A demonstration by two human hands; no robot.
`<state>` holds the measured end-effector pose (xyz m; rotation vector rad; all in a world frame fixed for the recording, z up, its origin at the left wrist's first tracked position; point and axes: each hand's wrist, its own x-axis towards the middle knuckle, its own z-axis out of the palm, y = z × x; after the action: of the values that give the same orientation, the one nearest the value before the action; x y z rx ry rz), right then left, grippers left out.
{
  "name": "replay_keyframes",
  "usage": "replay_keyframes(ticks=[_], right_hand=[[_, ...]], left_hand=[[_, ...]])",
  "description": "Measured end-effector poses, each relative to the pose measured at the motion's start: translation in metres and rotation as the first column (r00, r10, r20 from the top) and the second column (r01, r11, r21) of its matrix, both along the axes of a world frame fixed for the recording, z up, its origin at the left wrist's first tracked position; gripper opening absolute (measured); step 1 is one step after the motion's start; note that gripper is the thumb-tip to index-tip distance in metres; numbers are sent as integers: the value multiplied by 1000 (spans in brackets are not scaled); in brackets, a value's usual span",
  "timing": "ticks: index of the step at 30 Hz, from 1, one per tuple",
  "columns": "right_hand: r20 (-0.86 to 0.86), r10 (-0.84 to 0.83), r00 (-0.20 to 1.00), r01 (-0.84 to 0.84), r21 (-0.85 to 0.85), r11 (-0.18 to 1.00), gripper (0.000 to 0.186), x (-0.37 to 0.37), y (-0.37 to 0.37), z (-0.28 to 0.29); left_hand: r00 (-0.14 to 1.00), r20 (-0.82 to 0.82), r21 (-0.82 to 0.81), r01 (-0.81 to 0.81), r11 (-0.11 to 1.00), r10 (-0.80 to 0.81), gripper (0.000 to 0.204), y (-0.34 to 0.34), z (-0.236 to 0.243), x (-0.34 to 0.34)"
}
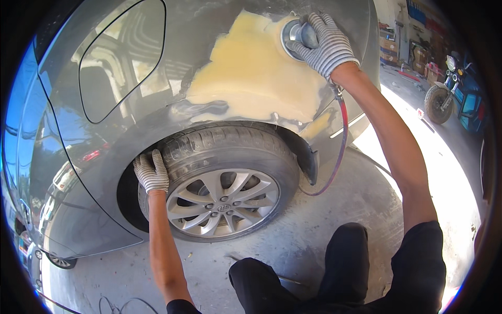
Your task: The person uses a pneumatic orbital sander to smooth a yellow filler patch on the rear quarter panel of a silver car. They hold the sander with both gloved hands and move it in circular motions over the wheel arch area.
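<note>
My right hand [330,46], in a grey striped knit glove, is wrapped round a round air sander [300,35]. Its disc lies against the upper right edge of a yellow filler patch [256,68] on the grey car's rear fender [185,31]. From under my right wrist a red air hose [344,131] hangs down and curves toward the wheel. My left hand [152,171], gloved alike, rests with fingers extended on the tyre [219,144] at the left of the wheel arch; it holds nothing. Some of its fingertips are shaded by the arch.
A silver alloy rim [225,201] sits within the tyre. Left of it are the fuel flap [123,57] and the car's door. A parked motorbike [444,91] and cardboard boxes [389,49] stand at the far right. Thin cables [125,303] lie on the concrete floor [209,267].
</note>
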<state>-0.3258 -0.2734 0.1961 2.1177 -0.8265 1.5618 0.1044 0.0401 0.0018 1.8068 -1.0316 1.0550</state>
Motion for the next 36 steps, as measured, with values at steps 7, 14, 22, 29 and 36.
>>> replay_keyframes(ticks=[7, 14, 22, 29, 36], right_hand=[[-178, -47, 983, 76, 160, 984, 70, 29, 67, 23], [-154, 89, 984, -74, 99, 992, 69, 19, 64, 13], [-93, 4, 996, 0, 37, 999, 72, 19, 45, 2], [-174, 226, 958, -245, -96, 965, 67, 73, 69, 29], [-87, 83, 993, -77, 75, 994, 70, 16, 44, 1]], left_hand=[[998, -62, 32, 23, 999, -21, 47, 4, -5, -1], [996, 54, 36, -75, 997, 73, 48, 4, -4, 14], [993, 52, 2, -102, 995, 102, 51, 2, -4, 6], [994, -111, 69, 3, 998, 5, 55, 2, 6, -15], [995, 6, 26, -95, 995, 95, 55, 1, 0, -3]])
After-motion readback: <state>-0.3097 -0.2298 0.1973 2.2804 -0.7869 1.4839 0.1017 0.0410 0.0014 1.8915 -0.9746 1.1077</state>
